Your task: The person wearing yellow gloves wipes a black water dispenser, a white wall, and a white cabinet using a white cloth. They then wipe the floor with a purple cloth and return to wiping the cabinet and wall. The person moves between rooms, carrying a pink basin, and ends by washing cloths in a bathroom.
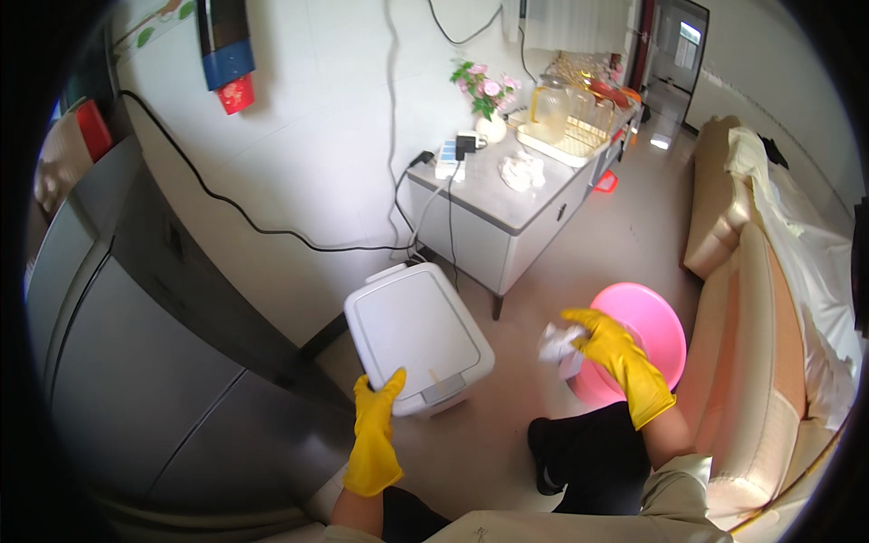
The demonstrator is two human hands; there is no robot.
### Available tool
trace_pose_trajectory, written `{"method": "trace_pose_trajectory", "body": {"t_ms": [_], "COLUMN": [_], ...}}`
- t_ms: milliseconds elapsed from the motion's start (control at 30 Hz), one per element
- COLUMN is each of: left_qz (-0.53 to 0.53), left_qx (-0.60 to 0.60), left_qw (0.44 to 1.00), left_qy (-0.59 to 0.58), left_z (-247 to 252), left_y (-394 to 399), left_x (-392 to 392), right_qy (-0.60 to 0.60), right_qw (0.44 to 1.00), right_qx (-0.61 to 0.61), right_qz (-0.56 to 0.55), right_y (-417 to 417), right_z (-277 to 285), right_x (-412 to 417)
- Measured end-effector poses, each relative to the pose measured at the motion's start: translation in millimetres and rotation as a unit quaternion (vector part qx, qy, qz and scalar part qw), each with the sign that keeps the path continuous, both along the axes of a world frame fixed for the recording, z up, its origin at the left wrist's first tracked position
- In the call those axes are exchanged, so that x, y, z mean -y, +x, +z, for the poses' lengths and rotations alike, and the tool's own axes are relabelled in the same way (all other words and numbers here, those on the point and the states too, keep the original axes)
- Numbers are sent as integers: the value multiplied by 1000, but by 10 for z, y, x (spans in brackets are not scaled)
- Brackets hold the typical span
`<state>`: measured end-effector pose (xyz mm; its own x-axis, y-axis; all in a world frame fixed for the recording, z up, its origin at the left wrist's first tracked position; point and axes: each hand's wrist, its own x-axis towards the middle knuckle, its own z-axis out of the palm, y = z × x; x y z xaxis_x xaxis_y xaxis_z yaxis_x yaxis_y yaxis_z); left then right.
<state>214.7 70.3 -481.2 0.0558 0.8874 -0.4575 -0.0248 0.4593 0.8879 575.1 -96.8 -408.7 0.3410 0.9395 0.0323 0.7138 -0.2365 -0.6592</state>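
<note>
Both my hands wear yellow rubber gloves. My left hand (378,427) grips the near left corner of a white lidded plastic bin (415,329), its thumb lying on top of the lid; the fingertips under the rim are hidden. A crumpled white cloth (561,344) hangs from my right hand (614,356), pinched at the fingers. That hand is above the left side of a pink plastic basin (655,326) on the floor. Part of the basin is hidden behind the glove and forearm.
A grey refrigerator (156,353) stands at left, a beige sofa (740,387) at right. Beyond the bin, a low cabinet (468,234) bears a flower vase (491,127), a power strip (449,163), crumpled white tissue (523,171) and a drying tray (570,155). A black cable (237,212) crosses the wall.
</note>
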Motion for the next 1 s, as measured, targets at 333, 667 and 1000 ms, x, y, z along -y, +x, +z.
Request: {"method": "trace_pose_trajectory", "body": {"t_ms": [333,667,1000], "left_qz": [81,226,330], "left_qx": [18,-45,-45], "left_qw": [996,973,943], "left_qy": [10,19,-13], "left_z": [314,428,304], "left_y": [-326,78,14], "left_x": [642,1126,2441], "right_qy": [371,191,258], "right_qw": [908,927,910], "right_qx": [96,283,286], "right_qz": [-168,156,152], "right_y": [644,826,1013], "right_z": [256,-92,-190], "right_x": [-1193,-2518,-2507]}}
